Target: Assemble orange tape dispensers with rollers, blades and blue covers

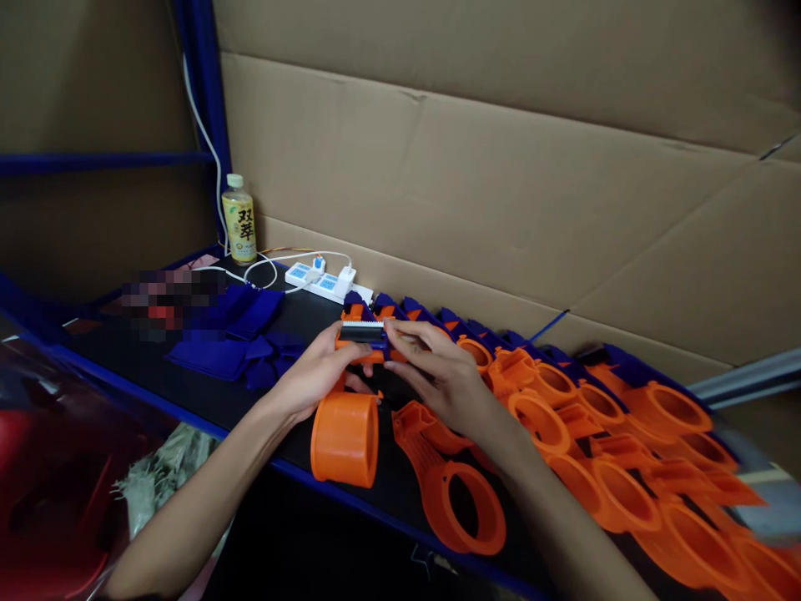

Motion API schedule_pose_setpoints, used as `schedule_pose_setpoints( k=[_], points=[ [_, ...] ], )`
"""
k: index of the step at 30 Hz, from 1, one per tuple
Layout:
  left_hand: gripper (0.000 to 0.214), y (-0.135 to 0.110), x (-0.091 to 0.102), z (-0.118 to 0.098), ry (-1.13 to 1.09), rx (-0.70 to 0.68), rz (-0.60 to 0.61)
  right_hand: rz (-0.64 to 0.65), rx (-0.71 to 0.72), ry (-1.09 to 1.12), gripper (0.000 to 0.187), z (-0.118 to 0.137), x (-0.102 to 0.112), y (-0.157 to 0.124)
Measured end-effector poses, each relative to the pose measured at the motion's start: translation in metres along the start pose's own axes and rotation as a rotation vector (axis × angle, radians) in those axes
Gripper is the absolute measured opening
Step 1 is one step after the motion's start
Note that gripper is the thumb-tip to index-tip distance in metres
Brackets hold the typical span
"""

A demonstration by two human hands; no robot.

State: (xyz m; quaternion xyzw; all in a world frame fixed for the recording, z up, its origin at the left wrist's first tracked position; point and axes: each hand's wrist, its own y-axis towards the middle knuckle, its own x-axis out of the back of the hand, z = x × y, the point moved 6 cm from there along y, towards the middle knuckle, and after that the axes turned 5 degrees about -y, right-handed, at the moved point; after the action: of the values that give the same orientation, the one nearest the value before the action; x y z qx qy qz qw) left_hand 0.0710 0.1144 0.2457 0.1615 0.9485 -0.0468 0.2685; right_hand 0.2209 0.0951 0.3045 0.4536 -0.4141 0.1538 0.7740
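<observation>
My left hand grips an orange plastic tape dispenser by its upper end, the round orange core hanging toward me. My right hand pinches the dispenser's top, fingertips on the toothed metal blade and a blue piece beside it. Both hands are closed on the same dispenser, above the black table. Just right of it a loose orange dispenser frame lies flat near the front edge.
Several orange and blue dispenser frames lie in rows to the right. Blue plastic parts are piled at left. A drink bottle, a white power strip with cables, and a cardboard wall stand behind.
</observation>
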Motion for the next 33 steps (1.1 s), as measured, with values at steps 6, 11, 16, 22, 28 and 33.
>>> schedule_pose_setpoints(
  k=[6,11,16,22,28,33],
  points=[
    [0.031,-0.006,-0.006,-0.006,0.02,-0.063,0.064,0.018,0.016,-0.099,0.06,0.011,0.006,-0.002],
    [0.035,-0.01,-0.003,-0.01,-0.027,-0.026,0.151,-0.063,0.005,-0.039,0.06,0.01,0.001,-0.006],
    [0.045,-0.008,0.0,-0.005,-0.055,0.048,0.151,-0.084,-0.048,-0.007,0.059,0.012,0.002,-0.001],
    [0.058,-0.009,0.007,-0.024,0.392,-0.208,-0.088,-0.062,-0.072,-0.016,0.063,0.018,0.005,0.013],
    [0.039,-0.022,0.016,-0.047,0.771,-0.387,-0.247,0.006,-0.071,-0.004,0.061,0.039,0.0,0.032],
    [0.029,-0.021,0.037,-0.064,0.646,-0.42,-0.235,-0.034,-0.368,0.294,0.041,-0.006,-0.01,0.074]
  ],
)
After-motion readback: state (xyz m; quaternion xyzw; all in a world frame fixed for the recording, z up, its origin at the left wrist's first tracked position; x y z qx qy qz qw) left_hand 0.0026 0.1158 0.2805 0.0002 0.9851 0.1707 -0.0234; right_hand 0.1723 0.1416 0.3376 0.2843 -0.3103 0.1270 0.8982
